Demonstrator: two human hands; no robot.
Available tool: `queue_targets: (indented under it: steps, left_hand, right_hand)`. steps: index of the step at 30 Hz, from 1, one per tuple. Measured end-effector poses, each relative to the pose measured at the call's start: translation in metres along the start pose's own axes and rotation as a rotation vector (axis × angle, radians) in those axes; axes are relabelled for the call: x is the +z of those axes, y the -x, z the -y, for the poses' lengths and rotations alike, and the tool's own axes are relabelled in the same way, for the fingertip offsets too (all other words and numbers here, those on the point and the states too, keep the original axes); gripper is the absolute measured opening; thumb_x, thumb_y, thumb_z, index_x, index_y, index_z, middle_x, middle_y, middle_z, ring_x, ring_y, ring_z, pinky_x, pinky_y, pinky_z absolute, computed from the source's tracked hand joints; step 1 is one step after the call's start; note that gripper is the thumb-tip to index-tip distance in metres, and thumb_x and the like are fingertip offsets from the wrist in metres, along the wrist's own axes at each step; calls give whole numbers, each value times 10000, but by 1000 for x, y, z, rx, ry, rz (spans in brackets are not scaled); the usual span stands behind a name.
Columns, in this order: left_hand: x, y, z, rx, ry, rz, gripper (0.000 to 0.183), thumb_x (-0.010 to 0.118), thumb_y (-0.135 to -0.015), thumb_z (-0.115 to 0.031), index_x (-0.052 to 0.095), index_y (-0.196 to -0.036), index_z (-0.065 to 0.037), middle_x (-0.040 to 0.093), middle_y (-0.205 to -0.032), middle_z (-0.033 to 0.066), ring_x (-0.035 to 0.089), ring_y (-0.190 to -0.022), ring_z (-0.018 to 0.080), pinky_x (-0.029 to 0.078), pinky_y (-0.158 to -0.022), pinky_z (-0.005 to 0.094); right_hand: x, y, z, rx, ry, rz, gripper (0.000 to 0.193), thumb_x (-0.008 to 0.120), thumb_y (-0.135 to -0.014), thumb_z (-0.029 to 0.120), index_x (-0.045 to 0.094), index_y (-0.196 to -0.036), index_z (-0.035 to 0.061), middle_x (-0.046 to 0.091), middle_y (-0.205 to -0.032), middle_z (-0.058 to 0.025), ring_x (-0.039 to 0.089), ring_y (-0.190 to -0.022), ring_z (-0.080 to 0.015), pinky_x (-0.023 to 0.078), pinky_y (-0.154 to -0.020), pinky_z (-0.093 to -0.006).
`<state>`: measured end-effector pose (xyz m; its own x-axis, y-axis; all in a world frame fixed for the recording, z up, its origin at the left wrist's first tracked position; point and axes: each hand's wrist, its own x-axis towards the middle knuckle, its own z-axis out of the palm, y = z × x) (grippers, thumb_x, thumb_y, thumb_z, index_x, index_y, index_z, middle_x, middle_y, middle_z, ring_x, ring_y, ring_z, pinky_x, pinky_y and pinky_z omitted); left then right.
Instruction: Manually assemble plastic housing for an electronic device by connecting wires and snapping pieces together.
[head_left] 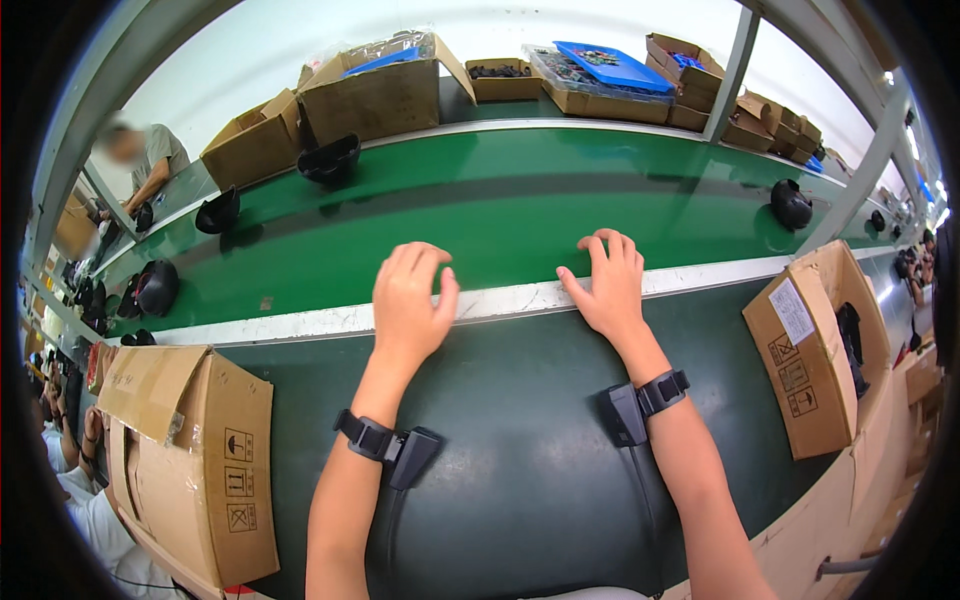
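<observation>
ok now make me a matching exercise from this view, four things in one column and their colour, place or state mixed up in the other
1. Left hand and right hand
2. Wide belt
3. Tray at the back, right of centre
4. Cardboard box at near right

A. Blue
B. Open, with dark items inside
C. Holding nothing, over the white rail
D. Green

Pairs: 1-C, 2-D, 3-A, 4-B

Glossy green belt [480,215] before me, scuffed painted rail [500,302] along it
My dark worktop [520,440] looks smooth with a soft sheen; the cardboard box [243,430] at my left is matt, the rounded black shell [791,206] shiny, like plastic.
</observation>
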<state>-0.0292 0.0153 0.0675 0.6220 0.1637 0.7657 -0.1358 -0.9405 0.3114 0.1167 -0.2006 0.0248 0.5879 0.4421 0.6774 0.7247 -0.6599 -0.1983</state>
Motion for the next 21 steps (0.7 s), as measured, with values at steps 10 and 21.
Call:
queue_targets:
  steps: [10,21]
  left_hand:
    - [-6,44,52,-100,-89,182,89,603,-784,-78,612,-861,-34,579,-1022,89,554,-993,280,433,-831,395]
    - [-5,49,53,-154,-150,113,97,615,-753,-98,595,-833,-47,567,-938,84,542,-913,291,409,-803,404]
  right_hand:
    - [1,-4,5,-109,-214,213,331,676,-783,244,601,-1036,45,582,-1062,-81,512,-1028,-270,381,-865,-389]
    - [2,-4,5,-100,-275,220,280,680,-777,223,617,-986,49,583,-1026,-66,522,-1003,-267,386,-843,-384]
